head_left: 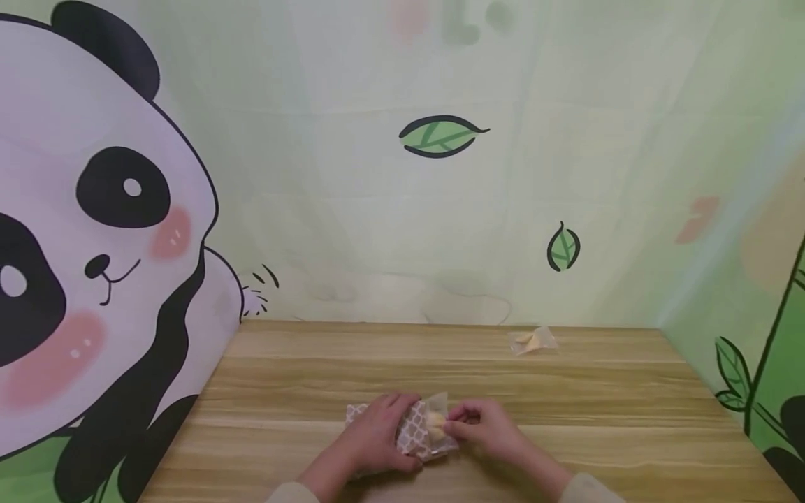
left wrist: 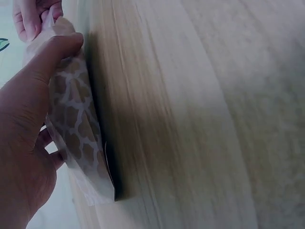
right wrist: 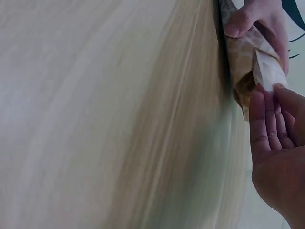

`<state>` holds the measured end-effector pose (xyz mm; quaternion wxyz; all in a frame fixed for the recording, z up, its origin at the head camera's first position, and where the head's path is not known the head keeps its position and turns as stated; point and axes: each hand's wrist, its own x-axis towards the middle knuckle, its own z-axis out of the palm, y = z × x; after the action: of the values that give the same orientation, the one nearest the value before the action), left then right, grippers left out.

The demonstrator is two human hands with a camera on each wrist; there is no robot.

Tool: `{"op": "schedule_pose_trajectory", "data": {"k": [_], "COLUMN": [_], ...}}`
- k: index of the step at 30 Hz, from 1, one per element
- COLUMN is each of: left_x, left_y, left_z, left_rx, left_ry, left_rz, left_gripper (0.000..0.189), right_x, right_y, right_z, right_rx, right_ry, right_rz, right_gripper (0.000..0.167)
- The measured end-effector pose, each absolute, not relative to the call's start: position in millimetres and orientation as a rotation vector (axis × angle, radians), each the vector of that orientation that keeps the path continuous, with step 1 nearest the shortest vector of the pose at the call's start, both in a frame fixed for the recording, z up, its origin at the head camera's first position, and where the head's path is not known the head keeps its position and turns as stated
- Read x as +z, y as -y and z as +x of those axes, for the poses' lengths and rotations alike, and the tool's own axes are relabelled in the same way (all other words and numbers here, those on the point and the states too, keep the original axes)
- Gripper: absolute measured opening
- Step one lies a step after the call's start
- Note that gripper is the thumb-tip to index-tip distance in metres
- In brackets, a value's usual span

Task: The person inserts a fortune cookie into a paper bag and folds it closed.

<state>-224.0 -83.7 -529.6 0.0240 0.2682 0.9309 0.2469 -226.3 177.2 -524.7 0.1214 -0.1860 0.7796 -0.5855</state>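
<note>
A paper bag (head_left: pixel 411 434) with a brown-and-white giraffe print lies on the wooden table. My left hand (head_left: pixel 379 429) grips it from above, thumb on the near side, as the left wrist view of the bag (left wrist: pixel 76 114) shows. At the bag's open right end is a clear packet (head_left: pixel 436 424) with a pale yellow piece inside. My right hand (head_left: pixel 489 427) pinches this packet between thumb and fingers. In the right wrist view the packet (right wrist: pixel 268 74) is partly in the bag's mouth. What else the bag holds is hidden.
Another clear packet (head_left: pixel 531 341) with beige pieces lies near the table's back edge, right of centre. Behind the table (head_left: pixel 302 363) hangs a pale green cloth (head_left: pixel 352 209) with printed leaves and a large panda at left.
</note>
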Motion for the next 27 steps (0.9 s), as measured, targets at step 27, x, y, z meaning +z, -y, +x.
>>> {"op": "schedule_pose_trajectory", "data": {"k": [27], "left_x": [-534.7], "left_y": [80.7], "left_z": [-224.1], "left_rx": [0.776], "left_ry": [-2.913], "left_rz": [0.877], "left_gripper": [0.104], "right_x": [-515.7], "right_y": [-168.0], "right_z": [-228.7], "right_rx": [-1.851], "right_ry": [-1.989], "right_rz": [-0.506], "right_gripper": [0.032]}}
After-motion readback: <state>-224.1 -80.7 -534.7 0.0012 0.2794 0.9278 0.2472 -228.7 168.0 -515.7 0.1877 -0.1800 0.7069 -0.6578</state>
